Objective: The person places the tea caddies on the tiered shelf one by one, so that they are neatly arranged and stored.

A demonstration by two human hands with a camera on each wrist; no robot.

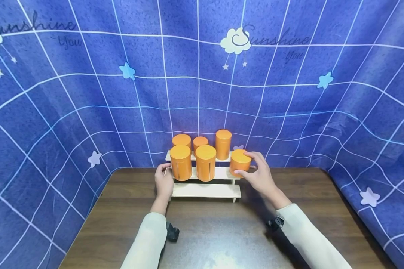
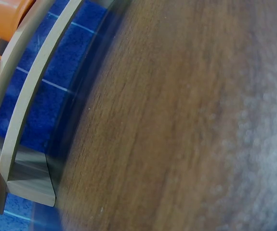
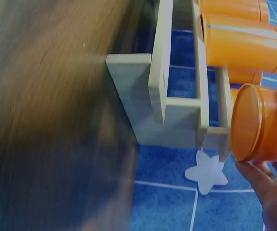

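A three-tier wooden display stand holds orange lidded canisters. On its middle tier stand a left canister and another canister, both with a slit-like mark down the front. The top tier bears a wide canister, a small one and a tall one. My right hand grips a short orange canister between thumb and fingers at the stand's right end; its underside shows in the right wrist view. My left hand holds the stand's left end, mostly out of the left wrist view.
The stand is on a brown wooden table, near its back edge. A blue grid-patterned cloth with stars and clouds hangs behind and at both sides. The lowest tier has no canister on it.
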